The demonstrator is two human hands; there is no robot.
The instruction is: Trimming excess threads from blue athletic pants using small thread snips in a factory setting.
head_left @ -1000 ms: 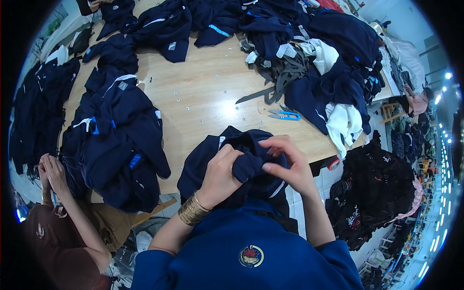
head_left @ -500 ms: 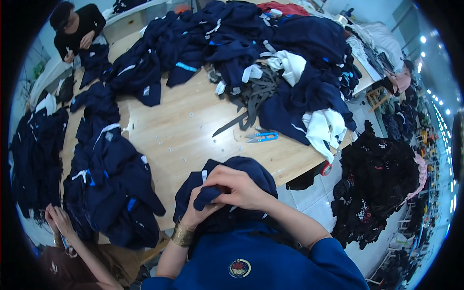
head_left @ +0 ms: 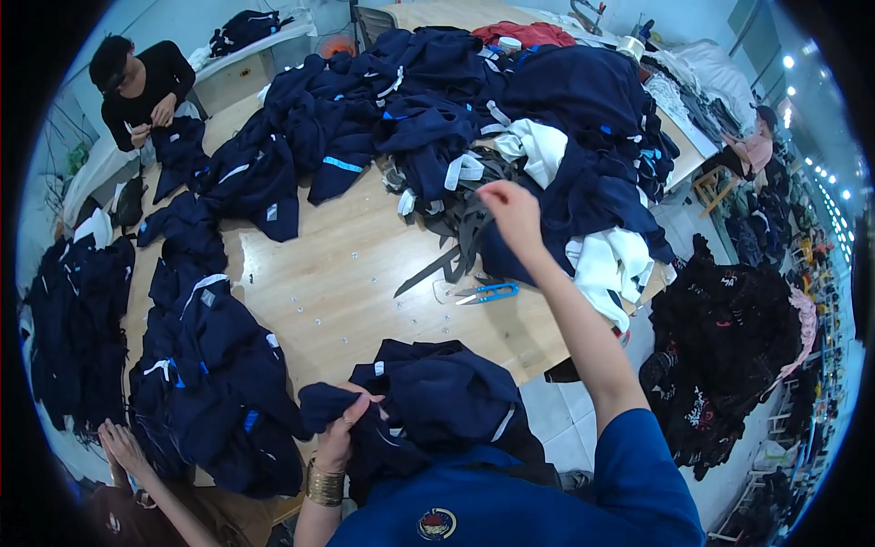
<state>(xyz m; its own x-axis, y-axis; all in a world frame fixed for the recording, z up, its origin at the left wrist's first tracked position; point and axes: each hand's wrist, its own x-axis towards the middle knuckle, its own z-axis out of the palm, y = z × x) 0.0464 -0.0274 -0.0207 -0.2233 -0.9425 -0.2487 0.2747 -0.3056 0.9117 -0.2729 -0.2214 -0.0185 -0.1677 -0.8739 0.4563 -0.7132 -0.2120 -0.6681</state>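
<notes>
The left hand (head_left: 342, 428) clenches a navy garment (head_left: 437, 406) at the desk's (head_left: 346, 273) near edge. The right hand (head_left: 510, 211) reaches over grey straps (head_left: 465, 232); whether it grips, I cannot tell. Blue snips (head_left: 488, 293) lie nearby.

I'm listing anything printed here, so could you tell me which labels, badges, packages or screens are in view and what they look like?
Round badge: on the blue shirt at the bottom edge, red and gold.
Small white tag: on the dark garment held by the left hand, rectangular.
No packages or screens in view.
</notes>
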